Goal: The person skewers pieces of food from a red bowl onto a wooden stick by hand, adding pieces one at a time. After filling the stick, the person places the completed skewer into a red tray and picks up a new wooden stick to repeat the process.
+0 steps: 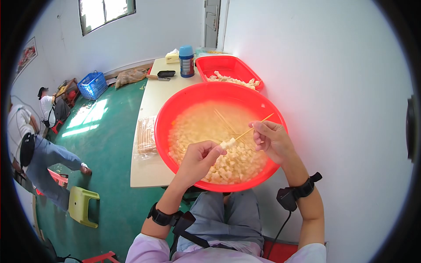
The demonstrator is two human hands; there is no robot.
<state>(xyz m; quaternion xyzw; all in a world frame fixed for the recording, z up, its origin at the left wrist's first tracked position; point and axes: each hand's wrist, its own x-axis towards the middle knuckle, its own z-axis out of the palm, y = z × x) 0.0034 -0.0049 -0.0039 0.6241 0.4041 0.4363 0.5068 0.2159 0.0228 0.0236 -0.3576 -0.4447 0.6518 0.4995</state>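
Observation:
Over a large red basin [161, 131], my left hand [198, 161] pinches small whitish food pieces [227, 143] threaded at the lower end of a bamboo skewer [244, 134]. Thumb and fingers of my right hand [272, 139] close around the skewer's shaft, whose other end sticks up past them. Cloudy liquid fills much of the basin, and many pale cubes [230, 168] lie in it, heaped toward the near side. More thin skewers [222, 119] lean in the basin behind my hands.
Left of the basin, a plastic bag of skewers [146, 133] lies on the table [151, 173]. Behind stand a red tray [226, 65] with pale strips, a blue flask [187, 65] and a knife [158, 78]. A green stool [82, 206] and two people are at left; a wall is right.

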